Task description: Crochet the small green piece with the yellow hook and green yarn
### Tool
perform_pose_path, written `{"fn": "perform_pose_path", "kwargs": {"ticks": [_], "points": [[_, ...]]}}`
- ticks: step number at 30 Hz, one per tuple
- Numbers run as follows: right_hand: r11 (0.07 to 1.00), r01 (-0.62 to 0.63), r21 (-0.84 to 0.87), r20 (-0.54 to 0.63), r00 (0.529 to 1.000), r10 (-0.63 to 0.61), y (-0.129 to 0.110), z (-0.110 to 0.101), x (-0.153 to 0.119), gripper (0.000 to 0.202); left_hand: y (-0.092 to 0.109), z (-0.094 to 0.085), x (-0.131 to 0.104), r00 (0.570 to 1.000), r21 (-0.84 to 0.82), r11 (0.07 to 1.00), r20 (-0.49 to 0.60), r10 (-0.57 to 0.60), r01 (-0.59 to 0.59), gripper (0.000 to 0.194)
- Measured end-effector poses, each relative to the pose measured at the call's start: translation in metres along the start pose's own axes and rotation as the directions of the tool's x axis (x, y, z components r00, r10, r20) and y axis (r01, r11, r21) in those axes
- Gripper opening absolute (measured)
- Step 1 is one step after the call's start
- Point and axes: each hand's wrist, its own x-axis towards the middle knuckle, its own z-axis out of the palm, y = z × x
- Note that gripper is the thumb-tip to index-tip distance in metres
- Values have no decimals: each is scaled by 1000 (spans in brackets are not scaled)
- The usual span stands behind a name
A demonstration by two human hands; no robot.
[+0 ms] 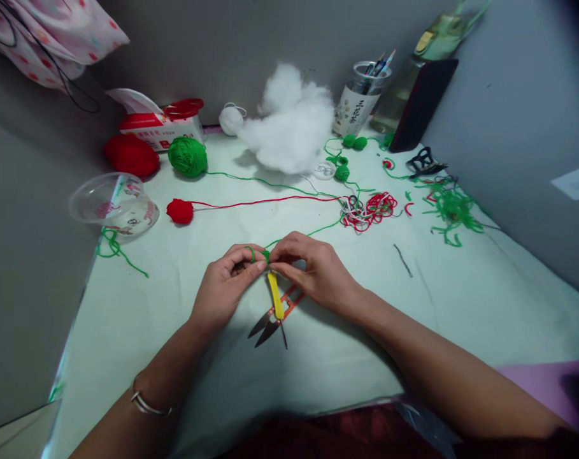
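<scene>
My left hand and my right hand meet over the middle of the table. Both are closed, with fingertips pinching a small green crochet piece between them. A loop of green yarn runs round a left finger, and a strand leads away behind the right hand. Just below the fingertips is a yellow-handled crochet hook; whether its upper end touches the fingers I cannot tell. It crosses orange thread snips, whose blades point toward the front left.
Behind are a green yarn ball, red yarn balls, white stuffing and a tissue box. A plastic cup lies at left. Yarn scraps, a pen cup and a dark upright phone-like slab are at right.
</scene>
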Motion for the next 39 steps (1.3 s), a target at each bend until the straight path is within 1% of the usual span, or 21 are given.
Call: {"fn": "perform_pose_path", "kwargs": {"ticks": [1,4,9,17,19,22,25,27,30,32,39], "points": [[1000,5,18,0,1000,-5,0,0,1,1,0,0,0,1000,1,1000,-4,3,-3,13],[999,12,34,-4,1000,-12,1,0,2,5,-1,1,0,1000,33,999,-8,24,-24,12],[997,-39,62,20,999,38,-1,0,2,9,-2,2,-2,999,91,995,-15,51,-50,12],[969,-128,209,8,992,129,-3,2,4,8,-1,3,-3,997,138,990,-77,-20,31,13],[964,-140,227,11,990,141,-1,4,4,8,2,3,-2,993,97,992,-90,-78,86,14],[961,-157,227,9,987,159,1,6,4,6,5,4,-1,983,-63,984,-70,-168,164,14],[936,-228,269,57,974,221,4,8,4,5,7,6,1,980,-194,964,-39,-195,184,18],[906,-273,325,91,962,257,4,10,5,8,7,7,2,981,-224,958,-34,-191,179,19],[881,-287,376,72,957,281,3,10,6,11,7,8,2,983,-262,950,-29,-183,169,21],[882,-281,379,50,958,284,2,10,6,11,6,7,2,983,-280,946,-28,-180,165,23],[910,-258,326,35,965,261,-4,9,5,9,2,5,4,984,-292,943,-29,-178,162,25]]}}
